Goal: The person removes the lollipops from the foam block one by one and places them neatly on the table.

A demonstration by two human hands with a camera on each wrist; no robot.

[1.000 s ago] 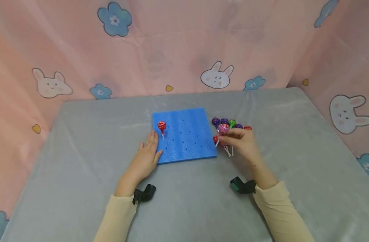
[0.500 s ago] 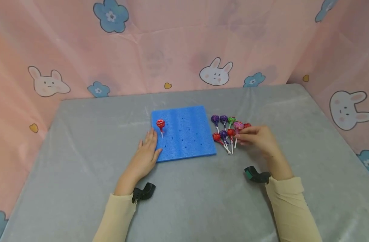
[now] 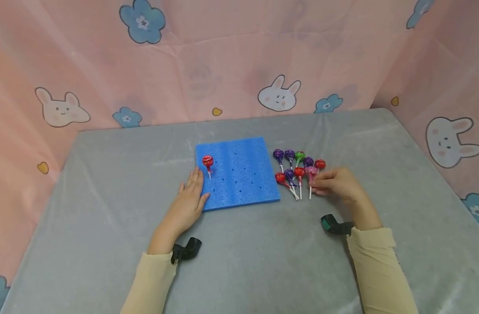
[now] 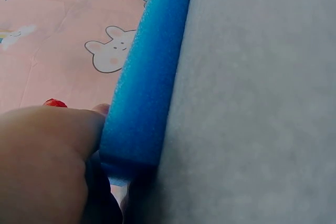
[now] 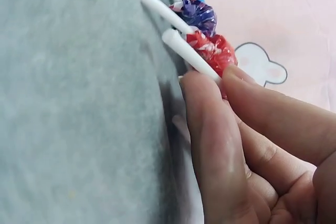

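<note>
A blue foam board (image 3: pixel 247 152) dotted with small holes lies on the table, and a red lollipop (image 3: pixel 208 162) stands upright near its left edge. My left hand (image 3: pixel 186 198) rests along that left edge, fingers extended, thumb at the near corner. To the board's right, my right hand (image 3: pixel 338 185) pinches a pink lollipop (image 3: pixel 311 171) low over the table, at the right end of the front row of lollipops. The right wrist view shows its white stick (image 5: pixel 189 53) between thumb and fingertips, the candy head hidden behind them.
Several lollipops lie in two rows right of the board, including a green one (image 3: pixel 300 157), a purple one (image 3: pixel 278 155) and a red one (image 3: pixel 320 164). A pink curtain (image 3: pixel 231 56) borders the back of the grey table (image 3: pixel 239 261).
My right hand has carried the pink lollipop rightward and lowered it beside the red one in the front row. The purple lollipop behind it has come into sight. My left hand stays put.
</note>
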